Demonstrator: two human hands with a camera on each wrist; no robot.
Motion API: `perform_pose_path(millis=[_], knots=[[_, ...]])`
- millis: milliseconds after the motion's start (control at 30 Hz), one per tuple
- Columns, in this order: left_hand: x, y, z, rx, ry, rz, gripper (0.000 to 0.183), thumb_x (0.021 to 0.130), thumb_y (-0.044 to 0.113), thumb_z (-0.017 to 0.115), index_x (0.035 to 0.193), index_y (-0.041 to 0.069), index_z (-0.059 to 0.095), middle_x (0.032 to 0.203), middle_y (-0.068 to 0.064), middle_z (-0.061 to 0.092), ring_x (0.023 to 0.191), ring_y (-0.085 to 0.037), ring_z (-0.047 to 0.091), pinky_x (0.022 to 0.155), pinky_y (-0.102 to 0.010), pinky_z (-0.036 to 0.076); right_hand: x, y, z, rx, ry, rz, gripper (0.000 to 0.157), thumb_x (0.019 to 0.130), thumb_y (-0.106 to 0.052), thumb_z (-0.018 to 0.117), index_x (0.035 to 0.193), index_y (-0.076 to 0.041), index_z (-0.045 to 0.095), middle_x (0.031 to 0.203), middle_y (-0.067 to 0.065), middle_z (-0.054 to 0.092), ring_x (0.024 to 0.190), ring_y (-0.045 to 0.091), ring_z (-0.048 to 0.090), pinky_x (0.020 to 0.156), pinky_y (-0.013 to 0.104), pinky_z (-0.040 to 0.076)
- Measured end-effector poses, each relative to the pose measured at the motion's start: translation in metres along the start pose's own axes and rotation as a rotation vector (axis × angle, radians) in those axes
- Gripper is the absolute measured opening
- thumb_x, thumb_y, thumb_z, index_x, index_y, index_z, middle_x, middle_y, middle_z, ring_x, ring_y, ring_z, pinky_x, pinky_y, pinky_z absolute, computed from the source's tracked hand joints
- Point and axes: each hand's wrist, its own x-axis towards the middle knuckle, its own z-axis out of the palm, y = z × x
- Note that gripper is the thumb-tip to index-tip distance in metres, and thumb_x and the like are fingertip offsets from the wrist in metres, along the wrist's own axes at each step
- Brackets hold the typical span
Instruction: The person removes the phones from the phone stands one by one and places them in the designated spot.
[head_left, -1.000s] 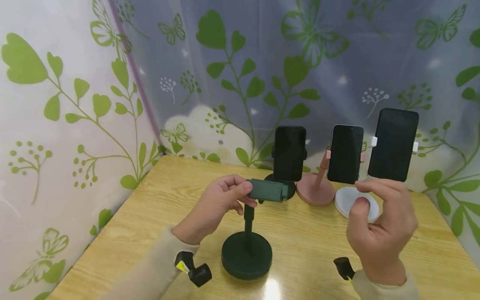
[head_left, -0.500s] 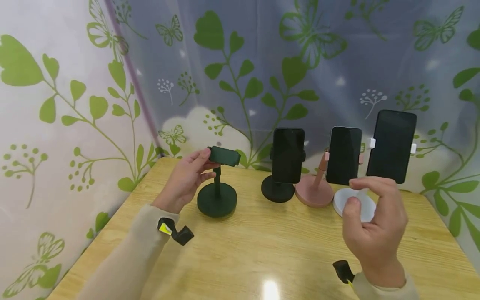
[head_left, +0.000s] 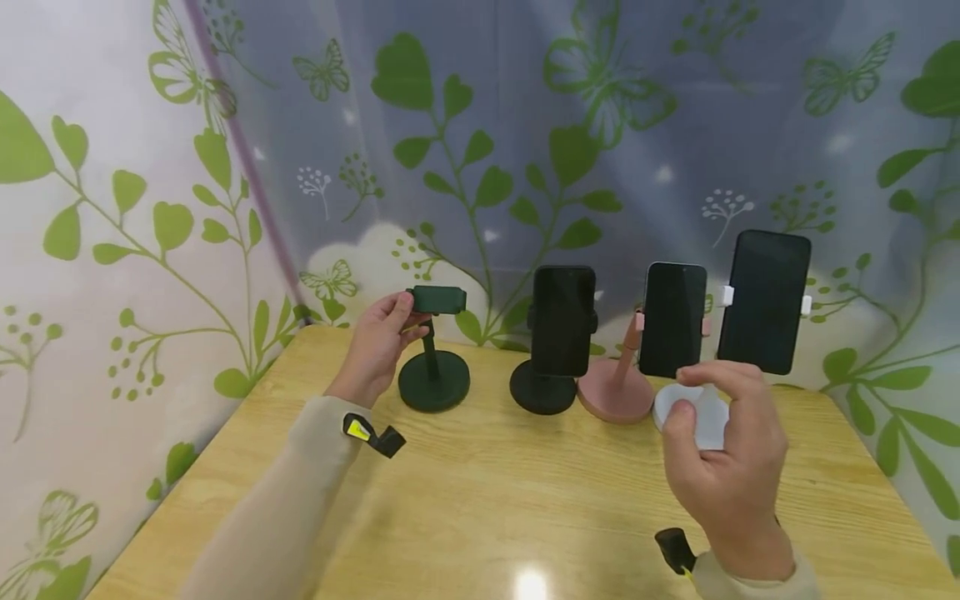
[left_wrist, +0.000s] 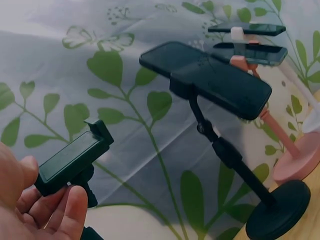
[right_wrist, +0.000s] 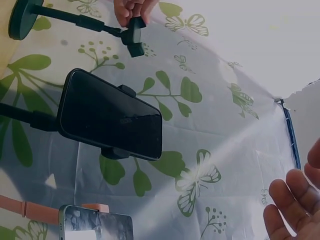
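My left hand (head_left: 375,346) pinches the left end of the holder on a dark green phone stand (head_left: 435,382). Its round base is at the back left of the table, and the holder carries no phone. In the left wrist view, the thumb lies over the edge of the green holder (left_wrist: 75,162) with fingers beneath. My right hand (head_left: 727,458) hovers in front of the white stand's base (head_left: 671,407), fingers loosely curled, holding nothing. In the right wrist view, those fingers (right_wrist: 287,200) are at the lower right edge.
Right of the green stand is a black stand (head_left: 542,396) bearing a black phone (head_left: 562,321). A pink stand (head_left: 615,392) bears another phone (head_left: 672,317), and the white stand a larger phone (head_left: 765,300). A leaf-patterned curtain (head_left: 465,125) hangs behind the wooden table (head_left: 465,500).
My left hand has moved the green stand from the front middle to the back left, level with the black stand. The right hand stays curled in the air with little movement.
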Motion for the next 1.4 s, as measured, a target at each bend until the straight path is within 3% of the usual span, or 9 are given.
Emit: perform_pose_path(millis=[233, 400, 500, 567, 633, 767, 967, 1133, 1400], knots=[[0.009, -0.008, -0.002, 0.004, 0.012, -0.005, 0.044, 0.109, 0.033, 0.051, 0.139, 0.002, 0.055, 0.112, 0.000, 0.064, 0.110, -0.016, 0.063, 0.094, -0.030, 0.055, -0.002, 0.006, -0.002, -0.023, -0.053, 0.014, 0.028, 0.082, -0.001, 0.054, 0.103, 0.016, 0.061, 0.094, 0.027, 0.063, 0.098, 0.010, 0.057, 0.086, 0.017, 0.041], [0.007, -0.003, -0.007, 0.069, 0.043, 0.023, 0.049, 0.108, 0.035, 0.053, 0.145, 0.003, 0.052, 0.122, -0.003, 0.062, 0.118, -0.020, 0.063, 0.096, -0.030, 0.056, -0.005, 0.010, -0.004, -0.048, -0.130, 0.041, 0.029, 0.084, -0.002, 0.055, 0.107, 0.013, 0.062, 0.101, 0.024, 0.063, 0.101, 0.007, 0.054, 0.079, 0.018, 0.037], [0.002, 0.004, -0.007, 0.113, 0.139, 0.159, 0.045, 0.108, 0.033, 0.056, 0.141, 0.002, 0.053, 0.121, -0.004, 0.060, 0.114, -0.021, 0.063, 0.092, -0.027, 0.056, -0.006, 0.015, -0.005, -0.055, -0.157, 0.041, 0.029, 0.084, -0.002, 0.056, 0.108, 0.012, 0.062, 0.102, 0.023, 0.063, 0.101, 0.008, 0.054, 0.083, 0.018, 0.039], [-0.004, 0.007, -0.003, 0.113, 0.204, 0.318, 0.037, 0.108, 0.026, 0.057, 0.135, 0.000, 0.055, 0.117, -0.007, 0.060, 0.111, -0.023, 0.063, 0.090, -0.026, 0.056, -0.006, 0.018, -0.006, -0.063, -0.173, 0.034, 0.029, 0.084, -0.003, 0.056, 0.109, 0.011, 0.063, 0.103, 0.022, 0.063, 0.098, 0.011, 0.055, 0.086, 0.017, 0.041], [-0.015, 0.009, 0.007, 0.125, 0.227, 0.486, 0.030, 0.108, 0.018, 0.057, 0.130, -0.003, 0.057, 0.115, -0.012, 0.062, 0.108, -0.026, 0.063, 0.090, -0.025, 0.055, -0.005, 0.021, -0.007, -0.079, -0.197, 0.030, 0.029, 0.085, -0.004, 0.056, 0.110, 0.009, 0.064, 0.104, 0.020, 0.064, 0.096, 0.014, 0.058, 0.092, 0.016, 0.041], [-0.041, 0.008, 0.036, 0.202, 0.110, 0.736, 0.024, 0.106, 0.003, 0.056, 0.127, -0.006, 0.060, 0.118, -0.018, 0.067, 0.111, -0.026, 0.064, 0.095, -0.028, 0.052, -0.004, 0.027, -0.009, -0.130, -0.268, 0.046, 0.029, 0.086, -0.002, 0.056, 0.113, 0.005, 0.065, 0.109, 0.016, 0.066, 0.092, 0.022, 0.063, 0.094, 0.013, 0.043], [-0.066, 0.010, 0.062, 0.400, -0.103, 0.904, 0.029, 0.100, 0.000, 0.061, 0.128, 0.001, 0.064, 0.127, -0.012, 0.069, 0.119, -0.027, 0.064, 0.107, -0.036, 0.048, -0.007, 0.031, -0.011, -0.228, -0.352, 0.093, 0.030, 0.088, -0.004, 0.056, 0.116, 0.002, 0.065, 0.114, 0.013, 0.066, 0.092, 0.027, 0.067, 0.092, 0.012, 0.042], [-0.074, 0.017, 0.067, 0.541, -0.193, 0.921, 0.036, 0.098, 0.007, 0.065, 0.133, 0.004, 0.063, 0.132, -0.007, 0.067, 0.125, -0.023, 0.062, 0.109, -0.040, 0.046, -0.009, 0.036, -0.010, -0.295, -0.366, 0.089, 0.031, 0.086, -0.003, 0.059, 0.116, -0.002, 0.065, 0.113, 0.010, 0.065, 0.092, 0.026, 0.068, 0.081, 0.021, 0.048], [-0.078, 0.016, 0.068, 0.739, -0.262, 0.826, 0.055, 0.101, 0.020, 0.067, 0.151, 0.009, 0.047, 0.145, -0.004, 0.058, 0.137, -0.021, 0.052, 0.114, -0.043, 0.041, -0.011, 0.042, -0.007, -0.347, -0.398, 0.100, 0.031, 0.086, -0.004, 0.061, 0.117, -0.001, 0.064, 0.116, 0.012, 0.064, 0.092, 0.026, 0.065, 0.073, 0.028, 0.049]])
